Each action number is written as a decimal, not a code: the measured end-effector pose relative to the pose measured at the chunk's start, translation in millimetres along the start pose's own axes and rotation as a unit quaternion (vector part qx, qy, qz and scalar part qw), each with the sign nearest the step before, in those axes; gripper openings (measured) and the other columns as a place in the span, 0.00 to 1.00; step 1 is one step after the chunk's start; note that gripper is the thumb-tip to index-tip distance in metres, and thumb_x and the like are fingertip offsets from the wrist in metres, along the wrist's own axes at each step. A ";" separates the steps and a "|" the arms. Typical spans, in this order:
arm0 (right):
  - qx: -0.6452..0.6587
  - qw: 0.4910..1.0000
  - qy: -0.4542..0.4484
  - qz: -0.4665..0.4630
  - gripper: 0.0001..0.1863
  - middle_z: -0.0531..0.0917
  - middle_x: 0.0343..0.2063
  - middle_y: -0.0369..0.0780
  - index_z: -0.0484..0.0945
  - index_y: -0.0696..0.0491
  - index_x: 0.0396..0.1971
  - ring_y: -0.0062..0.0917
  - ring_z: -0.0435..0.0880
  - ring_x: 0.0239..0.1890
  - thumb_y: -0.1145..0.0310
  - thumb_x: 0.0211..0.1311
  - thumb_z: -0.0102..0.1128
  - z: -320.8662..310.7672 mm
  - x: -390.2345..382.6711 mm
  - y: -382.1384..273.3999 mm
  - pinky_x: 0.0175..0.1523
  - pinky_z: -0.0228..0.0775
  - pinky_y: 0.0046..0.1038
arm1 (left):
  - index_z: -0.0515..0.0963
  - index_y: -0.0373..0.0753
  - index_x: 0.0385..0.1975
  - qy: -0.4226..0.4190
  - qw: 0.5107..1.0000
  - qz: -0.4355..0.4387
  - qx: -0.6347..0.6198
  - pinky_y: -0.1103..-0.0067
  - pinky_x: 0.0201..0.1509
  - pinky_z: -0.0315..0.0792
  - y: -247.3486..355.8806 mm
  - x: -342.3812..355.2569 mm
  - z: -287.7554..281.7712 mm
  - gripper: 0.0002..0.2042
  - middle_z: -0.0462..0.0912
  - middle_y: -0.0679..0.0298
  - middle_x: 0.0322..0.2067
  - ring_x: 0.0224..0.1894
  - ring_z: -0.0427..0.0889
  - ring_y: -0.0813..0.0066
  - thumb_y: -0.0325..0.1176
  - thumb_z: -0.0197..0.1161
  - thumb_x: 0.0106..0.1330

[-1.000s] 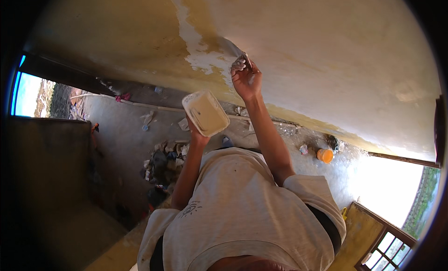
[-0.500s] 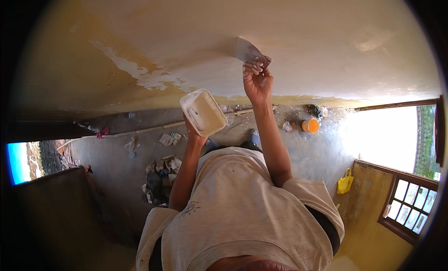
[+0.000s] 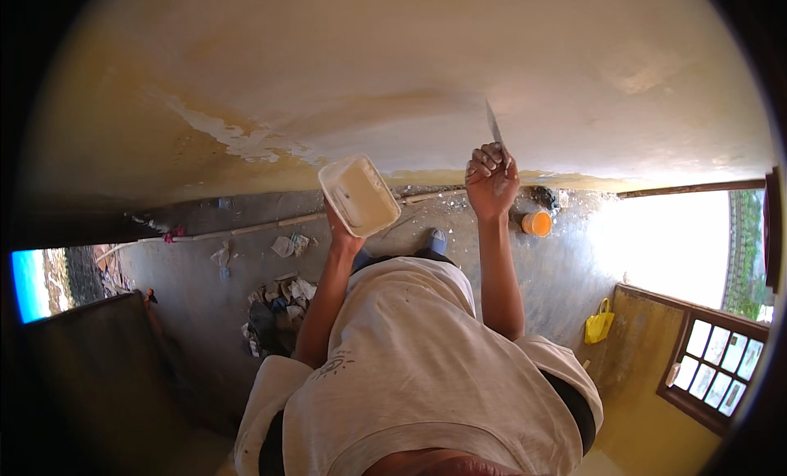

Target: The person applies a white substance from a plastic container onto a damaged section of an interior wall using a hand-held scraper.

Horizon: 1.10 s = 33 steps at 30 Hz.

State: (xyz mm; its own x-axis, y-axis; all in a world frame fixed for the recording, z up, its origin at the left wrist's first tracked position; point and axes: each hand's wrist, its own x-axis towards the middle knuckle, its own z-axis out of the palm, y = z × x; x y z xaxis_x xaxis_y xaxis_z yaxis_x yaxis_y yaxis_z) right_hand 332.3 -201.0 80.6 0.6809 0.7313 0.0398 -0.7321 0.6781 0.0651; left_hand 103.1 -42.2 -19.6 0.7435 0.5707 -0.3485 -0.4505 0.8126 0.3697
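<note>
My left hand [image 3: 341, 233] grips a white rectangular plastic tub [image 3: 385, 216] from its left side and below. Pale filler coats the tub's inside, and its mouth tilts up toward me. In my right hand [image 3: 493, 185], whose fingers are smeared with white, is a putty knife [image 3: 495, 129] seen nearly edge-on. Its blade points up at the wall [image 3: 393, 58]; whether its edge touches the plaster I cannot tell. Smooth pale filler covers much of that wall, and a yellowish area with ragged white patches shows at the left.
An orange bucket [image 3: 537, 224] stands on the grey floor beside a dark bundle [image 3: 544, 198]. A long pole [image 3: 270, 225] lies along the wall's foot. Rubbish [image 3: 279, 312] is heaped at left. A yellow bag [image 3: 599, 324] sits at right, near a window [image 3: 718, 361] and a bright doorway [image 3: 672, 247].
My right hand has moved right and down with the putty knife, whose blade has turned from its broad face to nearly edge-on. The tub has hardly moved.
</note>
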 end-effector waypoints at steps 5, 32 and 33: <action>-0.081 0.980 0.080 0.164 0.09 0.74 0.29 0.35 0.72 0.54 0.36 0.21 0.69 0.29 0.65 0.67 0.47 -18.8 3.9 101.8 0.33 0.64 0.23 | 0.67 0.48 0.62 -0.014 0.998 0.041 -0.037 0.64 0.60 0.73 40.3 -21.5 -18.7 0.27 0.76 0.66 0.56 0.56 0.77 0.65 0.57 0.46 0.70; 0.132 0.982 -0.023 0.136 0.12 0.74 0.28 0.36 0.75 0.60 0.39 0.22 0.68 0.30 0.70 0.68 0.42 35.3 57.6 146.6 0.38 0.66 0.23 | 0.65 0.51 0.63 0.033 0.998 0.055 0.000 0.61 0.61 0.71 63.6 -21.7 -30.4 0.28 0.74 0.68 0.57 0.58 0.74 0.65 0.59 0.46 0.70; 0.139 0.982 -0.030 0.126 0.12 0.74 0.28 0.36 0.74 0.60 0.39 0.22 0.68 0.30 0.70 0.68 0.41 36.8 55.8 132.8 0.38 0.66 0.23 | 0.65 0.51 0.63 0.030 0.999 0.040 0.001 0.61 0.61 0.71 55.0 -16.7 -19.2 0.27 0.74 0.68 0.57 0.58 0.75 0.65 0.59 0.45 0.70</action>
State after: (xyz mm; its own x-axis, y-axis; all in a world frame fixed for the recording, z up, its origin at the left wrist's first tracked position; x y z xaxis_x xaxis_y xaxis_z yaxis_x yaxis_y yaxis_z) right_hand 273.8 -72.8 128.2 0.4847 0.8620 0.1484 -0.8492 0.4232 0.3157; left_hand 56.4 -4.8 -10.0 0.6749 0.6392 -0.3685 -0.5055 0.7644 0.4001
